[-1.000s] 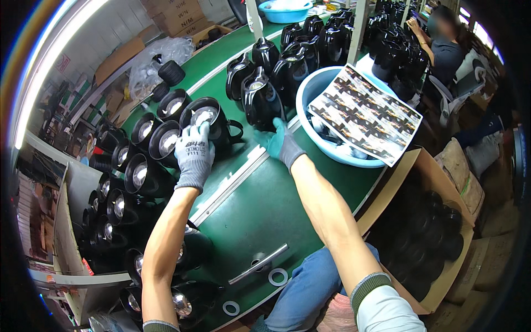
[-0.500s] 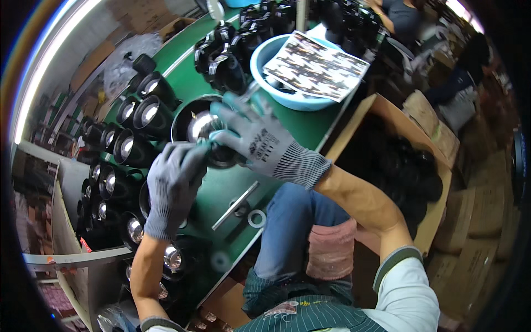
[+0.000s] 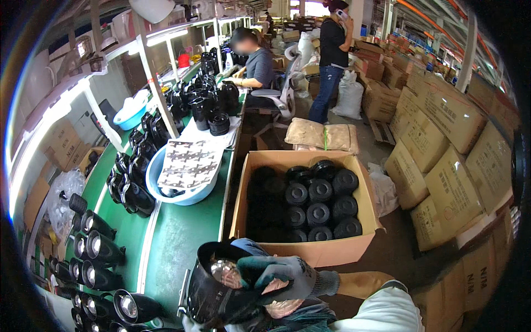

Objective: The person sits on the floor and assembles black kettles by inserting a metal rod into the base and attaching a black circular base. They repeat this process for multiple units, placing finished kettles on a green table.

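Note:
A black jug body (image 3: 213, 299) with a shiny silver liner in its mouth is tilted in front of me at the bottom of the view. My right hand (image 3: 287, 275), in a grey glove with green fingertips, is closed at the right side of its rim, fingers bent over the edge. Of my left hand (image 3: 192, 324) only a bit of grey glove shows, against the jug's lower left side; the lower edge cuts off the rest. On the green bench (image 3: 180, 232) to the left, several similar jug bodies (image 3: 105, 246) lie with their silver mouths toward me.
A blue basin (image 3: 155, 171) with a patterned sheet (image 3: 188, 163) across it stands on the bench, black jugs behind it. An open carton (image 3: 310, 252) of round black parts (image 3: 319, 190) is ahead. Stacked cartons (image 3: 442, 177) line the right. One person sits at the bench; another stands holding a phone.
The view has swung up and to the right, bringing the carton and aisle in. Both hands and the jug now sit low in the picture, and the left hand is mostly cut off.

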Demonstrator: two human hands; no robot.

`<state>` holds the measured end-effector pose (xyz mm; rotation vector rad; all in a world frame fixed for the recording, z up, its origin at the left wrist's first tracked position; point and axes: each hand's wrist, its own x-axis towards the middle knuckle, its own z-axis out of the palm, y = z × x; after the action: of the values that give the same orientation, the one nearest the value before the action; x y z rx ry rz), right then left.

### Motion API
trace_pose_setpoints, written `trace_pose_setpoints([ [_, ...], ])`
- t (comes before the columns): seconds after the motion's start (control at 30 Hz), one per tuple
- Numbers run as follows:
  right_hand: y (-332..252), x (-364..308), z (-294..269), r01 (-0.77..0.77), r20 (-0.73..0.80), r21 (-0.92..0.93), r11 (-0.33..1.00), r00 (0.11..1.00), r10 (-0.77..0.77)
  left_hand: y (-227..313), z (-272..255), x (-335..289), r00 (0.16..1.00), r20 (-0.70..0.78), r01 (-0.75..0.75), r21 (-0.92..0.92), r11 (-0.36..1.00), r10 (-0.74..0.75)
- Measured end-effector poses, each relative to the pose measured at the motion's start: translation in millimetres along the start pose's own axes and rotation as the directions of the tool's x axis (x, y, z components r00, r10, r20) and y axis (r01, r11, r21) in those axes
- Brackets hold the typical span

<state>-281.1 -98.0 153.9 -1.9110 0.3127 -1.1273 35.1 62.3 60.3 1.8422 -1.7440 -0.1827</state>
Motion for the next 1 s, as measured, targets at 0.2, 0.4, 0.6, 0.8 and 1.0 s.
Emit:
trace_pose_setpoints([
  [0.2,25,-64,38,0.070,0.070,0.359,0.931,0.992,-0.101,32,59,45,0.991,0.103,0.112,-0.309,0.944,-0.084],
  [0.4,29,-77,38,-0.011,0.119,0.199,0.980,0.993,-0.013,11,71,51,0.956,0.152,0.292,-0.376,0.879,-0.252],
  [0.6,189,-97,-108,-0.893,-0.612,-0.197,0.404,0.434,0.661,-6,82,41,0.883,0.215,0.469,-0.375,0.800,-0.417],
  [0.8,249,-233,-247,-0.635,-0.701,-0.195,-0.747,-0.443,0.559,-17,83,31,0.816,0.252,0.578,-0.381,0.721,-0.521],
  [1.0,236,-250,-261,-0.559,-0.602,-0.579,-0.593,-0.197,0.774,-17,78,10,0.779,0.237,0.621,-0.422,0.660,-0.581],
])
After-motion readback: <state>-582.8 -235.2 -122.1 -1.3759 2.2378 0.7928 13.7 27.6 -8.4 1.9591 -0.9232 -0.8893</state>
